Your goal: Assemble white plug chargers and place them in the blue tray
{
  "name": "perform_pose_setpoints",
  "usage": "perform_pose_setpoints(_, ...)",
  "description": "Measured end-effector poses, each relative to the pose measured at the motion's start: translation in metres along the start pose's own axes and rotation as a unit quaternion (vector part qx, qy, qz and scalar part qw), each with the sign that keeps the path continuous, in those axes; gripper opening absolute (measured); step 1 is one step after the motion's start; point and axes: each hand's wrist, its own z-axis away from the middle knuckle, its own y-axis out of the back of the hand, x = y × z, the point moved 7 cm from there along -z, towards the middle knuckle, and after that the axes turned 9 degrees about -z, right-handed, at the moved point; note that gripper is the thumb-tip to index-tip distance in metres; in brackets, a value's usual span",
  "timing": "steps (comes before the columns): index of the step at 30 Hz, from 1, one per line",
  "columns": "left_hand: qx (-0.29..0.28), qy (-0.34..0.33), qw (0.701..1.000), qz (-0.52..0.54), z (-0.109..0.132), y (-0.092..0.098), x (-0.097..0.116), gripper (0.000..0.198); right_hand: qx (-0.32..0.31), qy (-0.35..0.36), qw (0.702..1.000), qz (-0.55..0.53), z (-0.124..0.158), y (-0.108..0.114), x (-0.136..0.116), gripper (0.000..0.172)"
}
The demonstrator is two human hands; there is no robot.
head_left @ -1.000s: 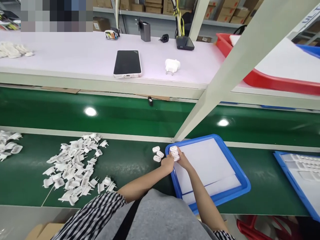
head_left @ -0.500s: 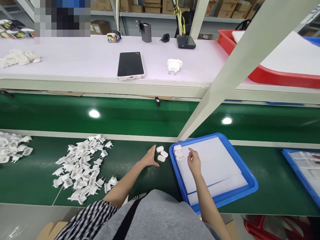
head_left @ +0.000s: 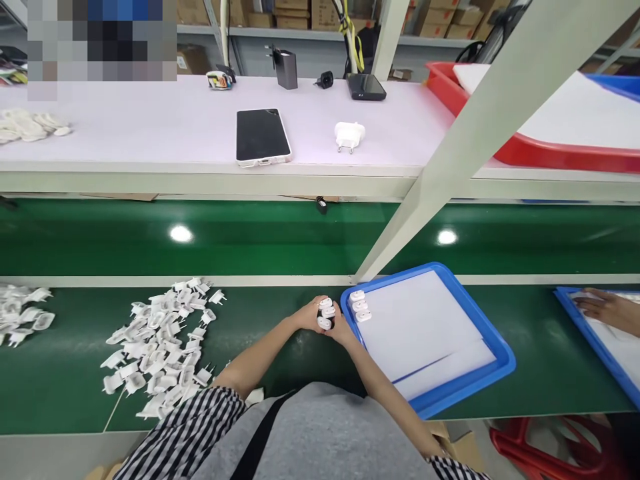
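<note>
Seen from above, over a long green bench [head_left: 550, 367]: left hand [head_left: 306, 315] and right hand [head_left: 343, 328] at its middle, just outside the far left corner of a blue tray [head_left: 504, 360]. Both curled well inward, fingers and thumbs closed around three white plugs [head_left: 327, 312] in a tight, slightly uneven row, oval ends up. Held, by all appearances, between the two; whether lifted or resting on the bench, impossible to tell.

Inside the tray, on a white sheet against the far left corner, three more plugs [head_left: 360, 307] in a close row, none in the rest.

To the left, a large heap of plugs [head_left: 150, 347] from near the bench's back edge toward its front edge, with a smaller heap [head_left: 30, 315] at far left. To the right, another person's hand [head_left: 601, 307] over a second tray [head_left: 605, 351]. Above and behind, on a pale shelf [head_left: 175, 133], a dark phone [head_left: 263, 137] and a single plug [head_left: 349, 135] near the front edge.

Step in hand, as judged: bunching three plugs into one row. Called for next, probably: even pressure from both sides, ends kept level.
</note>
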Motion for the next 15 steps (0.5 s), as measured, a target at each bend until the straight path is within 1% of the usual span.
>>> perform_pose_setpoints(2, -0.005, -0.010, 1.000, 0.001, 0.004, -0.005, -0.002, 0.093, -0.013, -0.009, 1.000, 0.014, 0.002, -0.002, 0.000, 0.082)
perform_pose_setpoints(5, 0.006, -0.010, 1.000, 0.005, 0.014, -0.014, -0.005, 0.092, -0.028, 0.012, 0.999, 0.015, 0.010, -0.007, 0.000, 0.072)
perform_pose_setpoints(7, 0.026, 0.001, 1.000, 0.003, 0.024, -0.021, -0.007, 0.091, -0.037, 0.027, 0.999, 0.011, 0.018, -0.013, 0.002, 0.066)
perform_pose_setpoints(11, 0.080, 0.024, 0.996, -0.010, 0.048, -0.036, -0.004, 0.086, -0.039, 0.023, 0.999, -0.009, 0.038, -0.026, 0.013, 0.065)
perform_pose_setpoints(15, 0.131, 0.060, 0.989, -0.017, 0.073, -0.053, -0.002, 0.082, -0.048, 0.030, 0.998, -0.021, 0.059, -0.040, 0.021, 0.061)
